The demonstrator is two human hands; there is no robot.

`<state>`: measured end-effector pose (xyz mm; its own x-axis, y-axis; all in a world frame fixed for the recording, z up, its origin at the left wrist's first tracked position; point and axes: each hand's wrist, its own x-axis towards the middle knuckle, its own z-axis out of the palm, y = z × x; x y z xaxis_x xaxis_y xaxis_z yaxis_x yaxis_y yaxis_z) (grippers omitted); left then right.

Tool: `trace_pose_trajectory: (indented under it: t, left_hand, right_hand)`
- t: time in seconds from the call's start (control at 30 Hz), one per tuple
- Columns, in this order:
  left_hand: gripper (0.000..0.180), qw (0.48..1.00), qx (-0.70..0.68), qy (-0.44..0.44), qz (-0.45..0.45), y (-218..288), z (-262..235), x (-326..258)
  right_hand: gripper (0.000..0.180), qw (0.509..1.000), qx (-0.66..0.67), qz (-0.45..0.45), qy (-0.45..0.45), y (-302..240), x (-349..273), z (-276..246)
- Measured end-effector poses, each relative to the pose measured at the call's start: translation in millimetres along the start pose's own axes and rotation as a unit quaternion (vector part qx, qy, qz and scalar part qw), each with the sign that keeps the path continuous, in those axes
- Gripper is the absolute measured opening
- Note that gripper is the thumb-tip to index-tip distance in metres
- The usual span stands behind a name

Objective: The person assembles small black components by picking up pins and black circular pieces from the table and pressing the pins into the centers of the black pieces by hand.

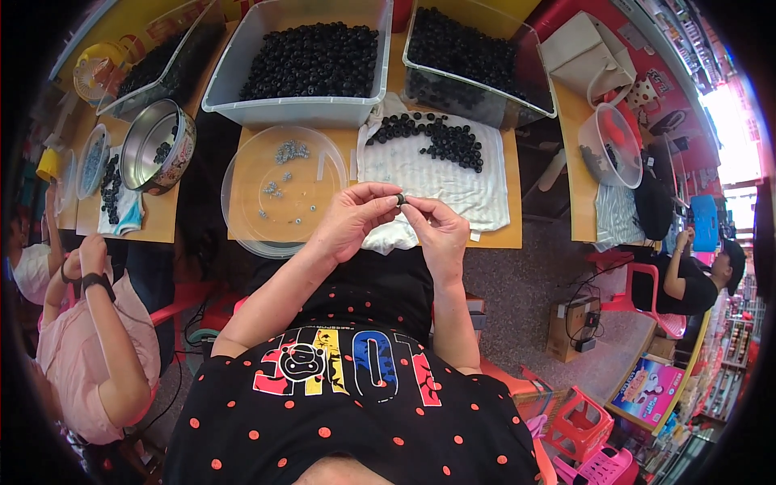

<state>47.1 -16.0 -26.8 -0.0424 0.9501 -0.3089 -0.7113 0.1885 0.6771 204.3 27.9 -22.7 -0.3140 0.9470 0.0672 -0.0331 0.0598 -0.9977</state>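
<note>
L hand (349, 217) and R hand (439, 239) together pinch 1 small dk piece (401, 199) over the white cloth (478, 196), w/ many blk pieces (461, 149) at its 1 o'clock and the clear round tray (242, 198) at its 9 o'clock.

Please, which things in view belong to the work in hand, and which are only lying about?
Likely in the work:
small dark part, pinched by left hand and right hand
black parts on white cloth
silvery pieces in round tray

Likely just lying about:
white bag
cardboard box
red stool
</note>
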Motion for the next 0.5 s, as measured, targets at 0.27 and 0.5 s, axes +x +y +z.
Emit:
trace_pose_trajectory:
  t: [0.27,0.5]
  left_hand:
    - [0.02,0.999,0.046,-0.002,0.017,-2.4,-0.4,2.5]
    - [0.019,0.998,0.062,-0.025,-0.001,-1.6,-10.0,6.3]
  right_hand:
    - [0.015,0.999,0.033,0.036,0.01,8.4,-0.7,0.5]
    - [0.022,0.983,0.179,0.037,-0.024,30.4,1.8,1.1]
